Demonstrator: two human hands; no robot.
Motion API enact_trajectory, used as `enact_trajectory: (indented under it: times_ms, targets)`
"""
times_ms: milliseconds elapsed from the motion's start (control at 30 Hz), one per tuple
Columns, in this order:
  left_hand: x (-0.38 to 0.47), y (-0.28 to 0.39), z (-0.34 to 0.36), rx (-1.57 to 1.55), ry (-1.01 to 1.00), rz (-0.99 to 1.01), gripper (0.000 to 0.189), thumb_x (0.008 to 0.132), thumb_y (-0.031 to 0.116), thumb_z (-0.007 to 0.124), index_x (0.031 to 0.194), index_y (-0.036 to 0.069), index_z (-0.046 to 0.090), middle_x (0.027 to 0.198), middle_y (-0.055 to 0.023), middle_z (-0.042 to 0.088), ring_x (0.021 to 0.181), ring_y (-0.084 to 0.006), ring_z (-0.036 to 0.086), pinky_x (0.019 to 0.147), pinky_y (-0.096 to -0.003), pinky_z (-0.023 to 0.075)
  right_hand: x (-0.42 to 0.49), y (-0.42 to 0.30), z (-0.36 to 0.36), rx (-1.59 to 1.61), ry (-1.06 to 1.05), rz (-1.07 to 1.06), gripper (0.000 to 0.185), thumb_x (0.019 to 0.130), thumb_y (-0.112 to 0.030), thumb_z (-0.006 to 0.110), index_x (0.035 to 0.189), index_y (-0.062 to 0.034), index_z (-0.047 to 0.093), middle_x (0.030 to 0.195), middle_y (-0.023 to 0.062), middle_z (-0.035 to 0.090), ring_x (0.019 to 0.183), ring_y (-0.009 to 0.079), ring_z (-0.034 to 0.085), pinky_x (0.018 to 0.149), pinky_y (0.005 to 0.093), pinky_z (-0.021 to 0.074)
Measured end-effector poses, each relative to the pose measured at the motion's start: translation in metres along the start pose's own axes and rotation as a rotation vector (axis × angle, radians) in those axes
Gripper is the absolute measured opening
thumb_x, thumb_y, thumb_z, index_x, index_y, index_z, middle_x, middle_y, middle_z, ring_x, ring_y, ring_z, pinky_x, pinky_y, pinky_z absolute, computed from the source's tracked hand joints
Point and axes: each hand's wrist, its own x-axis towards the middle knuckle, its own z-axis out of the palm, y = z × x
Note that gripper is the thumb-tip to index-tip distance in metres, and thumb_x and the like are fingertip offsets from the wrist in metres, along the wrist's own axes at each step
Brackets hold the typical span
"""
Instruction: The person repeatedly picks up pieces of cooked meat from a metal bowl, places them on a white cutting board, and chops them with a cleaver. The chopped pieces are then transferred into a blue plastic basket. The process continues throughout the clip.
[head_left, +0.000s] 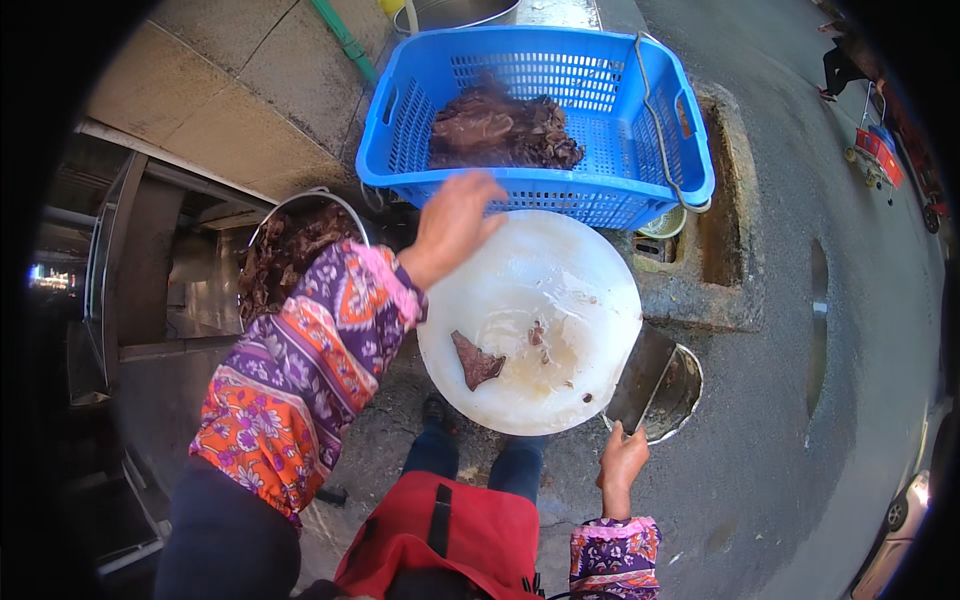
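Observation:
A round white chopping board (525, 300) stands before me, wet, with one dark piece of meat (477, 361) and small scraps on it. My right hand (624, 457) grips a broad cleaver (641, 371), its blade at the board's right edge, above a metal bucket (686, 394). My left hand (459, 225) is over the board's upper left edge, near the front wall of a blue plastic crate (525, 180); its fingers are spread and no held thing shows. Dark meat (502, 127) lies in the crate.
A bucket of dark meat pieces (300, 240) stands at the left beside a tiled ledge (217, 97). A green basket (664, 223) sits beneath the crate's right corner. At the far right are a person (851, 60), a red cart (881, 157) and a car (892, 532).

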Motion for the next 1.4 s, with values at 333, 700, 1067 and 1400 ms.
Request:
enact_trajectory:
  times_ms: [333,700,1067,1400]
  targets:
    - [-0.194,0.023,0.072,-0.248,-0.356,-0.191,0.021,0.071,0.006,0.067,0.087,0.006,0.052,0.088,-0.011,0.051,0.091,-0.0331,0.055,0.072,-0.0431,0.0499,-0.011,-0.053,0.076,-0.125,-0.166,-0.152,0.037,0.086,-0.019,0.065,0.114,0.0039,0.062,0.084,0.0296,0.067,0.08,0.0464,0.066,0.071,0.0522,0.0529]
    - [0.058,-0.004,-0.09,-0.139,0.521,-0.063,0.049,0.075,0.011,0.075,0.119,0.004,0.054,0.14,-0.016,0.048,0.133,-0.0355,0.041,0.104,-0.0393,0.0434,-0.017,-0.055,0.085,-0.049,-0.138,-0.268,0.03,0.081,-0.006,0.066,0.108,0.0059,0.063,0.091,0.0274,0.069,0.085,0.0444,0.067,0.074,0.0481,0.051]
    - [-0.272,-0.197,-0.138,0.38,0.117,-0.567,0.023,0.075,0.009,0.07,0.097,0.004,0.067,0.112,-0.0138,0.061,0.111,-0.0319,0.054,0.096,-0.0404,0.0474,0.005,-0.014,0.096,-0.047,-0.135,-0.269,0.03,0.082,-0.004,0.064,0.109,0.0068,0.063,0.094,0.0249,0.07,0.086,0.041,0.068,0.076,0.0474,0.0504]
    - [-0.291,-0.303,-0.067,0.318,0.117,-0.915,0.024,0.07,0.02,0.077,0.088,0.008,0.065,0.091,-0.0087,0.066,0.091,-0.0293,0.063,0.078,-0.0405,0.0519,-0.029,-0.097,0.087,-0.207,-0.151,-0.134,0.026,0.083,-0.005,0.062,0.107,0.0041,0.064,0.086,0.0228,0.07,0.075,0.036,0.069,0.068,0.046,0.0505]
